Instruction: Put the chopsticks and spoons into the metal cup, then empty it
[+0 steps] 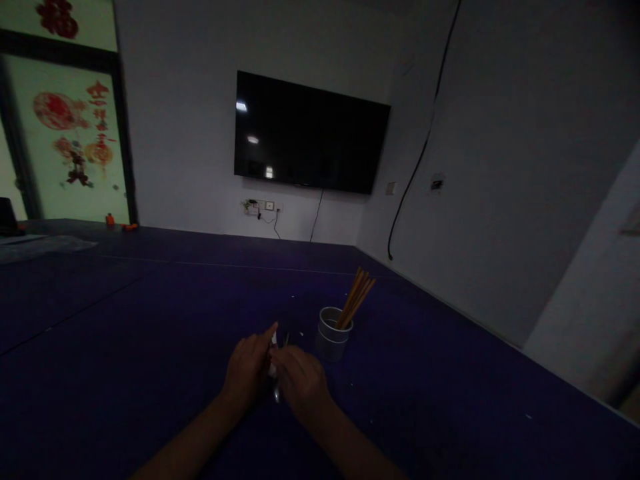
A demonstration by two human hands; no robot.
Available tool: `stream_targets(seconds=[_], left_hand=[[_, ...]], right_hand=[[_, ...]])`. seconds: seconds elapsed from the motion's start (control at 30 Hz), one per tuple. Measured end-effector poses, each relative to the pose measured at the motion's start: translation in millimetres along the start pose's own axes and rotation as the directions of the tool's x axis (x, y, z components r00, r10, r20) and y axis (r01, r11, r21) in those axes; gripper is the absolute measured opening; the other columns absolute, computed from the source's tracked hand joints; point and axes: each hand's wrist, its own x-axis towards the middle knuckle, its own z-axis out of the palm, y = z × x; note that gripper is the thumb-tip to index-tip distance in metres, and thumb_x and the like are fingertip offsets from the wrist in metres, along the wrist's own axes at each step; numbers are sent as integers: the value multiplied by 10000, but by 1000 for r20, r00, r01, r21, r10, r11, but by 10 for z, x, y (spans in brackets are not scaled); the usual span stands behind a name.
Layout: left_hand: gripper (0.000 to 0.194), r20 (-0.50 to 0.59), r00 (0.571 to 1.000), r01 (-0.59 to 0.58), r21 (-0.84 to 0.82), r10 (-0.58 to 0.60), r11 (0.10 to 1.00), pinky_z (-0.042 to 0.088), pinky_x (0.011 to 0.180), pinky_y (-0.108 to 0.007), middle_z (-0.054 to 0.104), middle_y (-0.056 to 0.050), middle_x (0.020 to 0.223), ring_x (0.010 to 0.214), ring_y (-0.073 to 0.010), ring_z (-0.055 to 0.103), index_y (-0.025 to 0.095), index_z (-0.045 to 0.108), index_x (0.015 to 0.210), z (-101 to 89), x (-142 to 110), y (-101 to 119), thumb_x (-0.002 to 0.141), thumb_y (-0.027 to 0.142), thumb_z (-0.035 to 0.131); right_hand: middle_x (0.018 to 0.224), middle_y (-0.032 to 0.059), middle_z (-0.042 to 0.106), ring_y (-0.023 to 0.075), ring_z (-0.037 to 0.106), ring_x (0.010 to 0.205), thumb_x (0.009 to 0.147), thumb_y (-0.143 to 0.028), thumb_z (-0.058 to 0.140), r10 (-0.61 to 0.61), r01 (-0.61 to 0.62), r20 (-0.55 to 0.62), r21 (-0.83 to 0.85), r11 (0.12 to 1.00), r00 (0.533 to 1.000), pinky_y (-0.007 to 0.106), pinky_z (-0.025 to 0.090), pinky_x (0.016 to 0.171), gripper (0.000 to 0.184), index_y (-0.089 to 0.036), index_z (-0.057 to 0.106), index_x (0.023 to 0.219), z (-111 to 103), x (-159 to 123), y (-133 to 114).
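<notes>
My left hand (247, 365) and my right hand (302, 379) meet low in the middle of the view, over the dark blue table. Between them is a small whitish thing (273, 339), thin and soft-edged; its kind is too dim to tell. The fingers of both hands are closed around it, the right ones in a pinch. Below the hands, a shiny metal piece (277, 395), perhaps the end of a spoon, shows in the gap. Right of my right hand stands a grey metal cup (331, 343) with several wooden chopstick-like sticks (357, 299) leaning to the right.
Small white scraps (301, 333) lie scattered over the blue table (150, 320). At the far left are clear plastic sheeting (45, 248) and small orange objects (129, 227). A television (310, 133) hangs on the wall, and a black cable (424, 147) hangs beside it.
</notes>
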Motion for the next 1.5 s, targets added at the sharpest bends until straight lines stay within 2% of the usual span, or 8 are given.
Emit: stream_targets(seconds=[0.1,0.27,0.4,0.57,0.87,1.03,1.27,1.5], left_hand=[[496,-54,996,64,-2,-64,998,461,687,-312,641,-72,904,803,-183,591,163,259,1379,35,18,18,903,274,343],[467,-15,994,104,5,-104,995,479,750,-331,646,-69,917,841,-185,612,184,319,1351,57,23,29,900,303,352],[422,11,992,130,-12,-130,991,475,799,-353,641,-86,1004,922,-195,604,185,388,1299,53,14,8,893,294,360],[388,48,985,169,-34,-167,985,481,811,-369,638,-89,1035,967,-203,592,181,449,1246,51,9,-28,882,287,367],[377,75,976,210,-70,-205,975,483,809,-374,649,-86,1001,941,-201,600,176,487,1219,46,12,-27,869,282,391],[367,81,975,212,-86,-205,974,484,803,-379,650,-88,1011,929,-201,602,174,507,1200,64,15,-40,871,290,394],[368,117,968,231,-78,-221,970,481,799,-385,660,-85,948,910,-207,607,169,512,1197,51,16,-41,874,289,384],[354,110,970,228,-87,-218,970,479,817,-371,654,-78,1012,933,-199,608,194,520,1185,54,6,-49,861,283,409]], right_hand=[[834,45,669,148,628,792,912,-175,418,32,-50,-199,-84,995,979,269,502,697,184,-192,577,1004,-156,56,171],[717,37,615,148,599,697,950,-352,308,296,-408,-405,-225,885,865,267,451,665,373,-184,586,766,-466,146,539],[758,70,622,171,577,687,940,-462,196,577,-648,-295,-374,664,761,266,379,606,527,-169,599,767,-544,153,723],[714,69,625,172,547,622,928,-457,217,753,-729,-170,-454,512,635,269,289,548,519,-158,615,779,-500,101,796],[623,16,593,134,486,531,874,-407,387,832,-803,-129,-375,463,540,243,235,499,357,-181,614,716,-455,58,824],[610,6,582,139,493,527,835,-398,433,843,-853,-180,-250,459,507,240,261,503,312,-174,651,843,-445,33,836],[571,-27,518,153,493,515,779,-475,497,838,-903,-338,-114,414,427,247,292,509,472,-132,599,1086,-438,3,882],[539,-61,444,139,471,512,792,-483,480,799,-893,-442,-10,451,408,250,336,542,567,-95,521,1203,-435,19,888]])
